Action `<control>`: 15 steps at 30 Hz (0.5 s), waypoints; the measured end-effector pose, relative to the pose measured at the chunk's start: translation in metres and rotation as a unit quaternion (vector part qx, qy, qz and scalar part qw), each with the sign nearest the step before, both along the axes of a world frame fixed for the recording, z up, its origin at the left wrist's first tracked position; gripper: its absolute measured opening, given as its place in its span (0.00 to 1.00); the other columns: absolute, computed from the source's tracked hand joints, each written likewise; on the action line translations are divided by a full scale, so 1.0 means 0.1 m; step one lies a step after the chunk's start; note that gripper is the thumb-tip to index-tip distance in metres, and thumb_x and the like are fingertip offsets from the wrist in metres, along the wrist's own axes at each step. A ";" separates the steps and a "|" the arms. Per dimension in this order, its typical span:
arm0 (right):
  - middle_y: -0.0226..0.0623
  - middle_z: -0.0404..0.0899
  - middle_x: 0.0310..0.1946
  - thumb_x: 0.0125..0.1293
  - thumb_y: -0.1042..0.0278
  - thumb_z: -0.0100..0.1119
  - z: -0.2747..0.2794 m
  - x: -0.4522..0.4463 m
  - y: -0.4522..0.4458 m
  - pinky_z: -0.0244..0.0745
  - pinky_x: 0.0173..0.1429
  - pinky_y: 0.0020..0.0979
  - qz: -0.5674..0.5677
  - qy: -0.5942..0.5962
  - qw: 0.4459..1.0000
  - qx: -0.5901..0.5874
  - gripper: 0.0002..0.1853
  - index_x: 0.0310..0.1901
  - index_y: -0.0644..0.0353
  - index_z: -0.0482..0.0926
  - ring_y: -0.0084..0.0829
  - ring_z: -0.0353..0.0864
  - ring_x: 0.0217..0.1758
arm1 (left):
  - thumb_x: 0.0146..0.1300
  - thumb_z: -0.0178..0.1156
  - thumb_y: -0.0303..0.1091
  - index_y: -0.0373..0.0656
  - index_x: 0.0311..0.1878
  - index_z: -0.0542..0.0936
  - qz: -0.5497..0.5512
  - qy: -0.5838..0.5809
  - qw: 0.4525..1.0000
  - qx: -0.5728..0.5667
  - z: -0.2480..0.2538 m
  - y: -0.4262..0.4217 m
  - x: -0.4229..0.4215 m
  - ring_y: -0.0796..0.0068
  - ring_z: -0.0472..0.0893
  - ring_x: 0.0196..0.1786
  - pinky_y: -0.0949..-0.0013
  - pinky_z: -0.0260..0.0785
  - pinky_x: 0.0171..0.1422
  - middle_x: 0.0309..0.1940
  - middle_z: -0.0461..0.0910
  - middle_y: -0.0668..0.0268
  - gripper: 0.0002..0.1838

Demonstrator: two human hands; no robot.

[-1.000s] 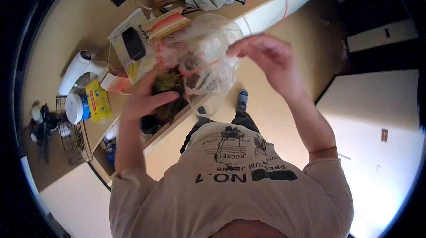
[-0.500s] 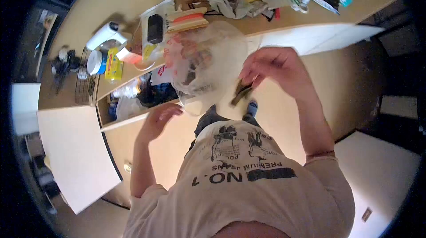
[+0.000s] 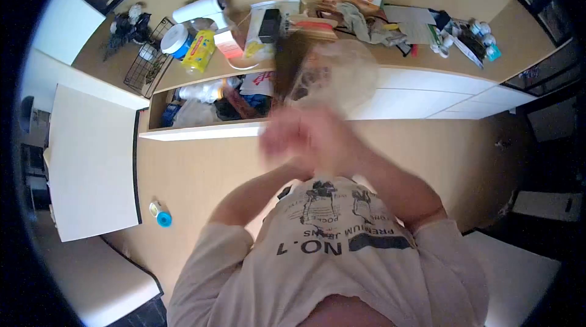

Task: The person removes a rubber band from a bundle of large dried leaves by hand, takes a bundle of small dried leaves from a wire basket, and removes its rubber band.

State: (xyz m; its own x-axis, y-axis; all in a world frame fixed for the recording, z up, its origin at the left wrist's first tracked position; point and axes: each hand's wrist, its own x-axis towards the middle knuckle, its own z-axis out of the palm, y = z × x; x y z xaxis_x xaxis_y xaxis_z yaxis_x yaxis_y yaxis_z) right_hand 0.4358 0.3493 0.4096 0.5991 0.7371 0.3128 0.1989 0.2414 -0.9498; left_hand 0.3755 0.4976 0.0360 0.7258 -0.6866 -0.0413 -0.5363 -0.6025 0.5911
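Observation:
My right hand and my left hand meet in front of my shirt, both smeared by motion. My right hand overlaps the left, so the left fingers are hidden. A dark brown flat thing, badly blurred, rises from my right hand; its kind cannot be made out. Just behind it, a translucent plastic bag hangs at the desk's front edge. To the left of my hands is an open drawer holding a brownish long item, white plastic and dark cloth.
On the desk stand a white hair dryer, a blue-and-white tub, a yellow pack, a black box, a crumpled grey cloth and several small bottles. A blue-ended roll lies on the floor.
My hands were apart and have come together at the middle. The right hand, holding a small dark brown thing, moved left. The bag has slipped from between my hands to the desk edge; the view shifted.

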 end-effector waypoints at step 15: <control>0.41 0.85 0.37 0.72 0.73 0.52 0.19 -0.01 -0.08 0.84 0.43 0.28 -0.133 0.236 0.962 0.035 0.09 0.45 0.67 0.81 0.30 0.87 0.38 | 0.67 0.57 0.36 0.42 0.51 0.81 0.106 0.443 0.873 -0.174 0.19 0.38 0.07 0.65 0.83 0.44 0.63 0.76 0.51 0.44 0.83 0.60 0.13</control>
State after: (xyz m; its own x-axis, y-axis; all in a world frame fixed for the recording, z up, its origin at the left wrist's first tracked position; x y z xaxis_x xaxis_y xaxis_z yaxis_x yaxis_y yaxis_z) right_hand 0.4344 0.3417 0.4282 0.8507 0.5256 0.0029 -0.1873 0.3084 -0.9326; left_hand 0.3830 0.5361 0.0551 0.6267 -0.6231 -0.4680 0.3271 -0.3347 0.8837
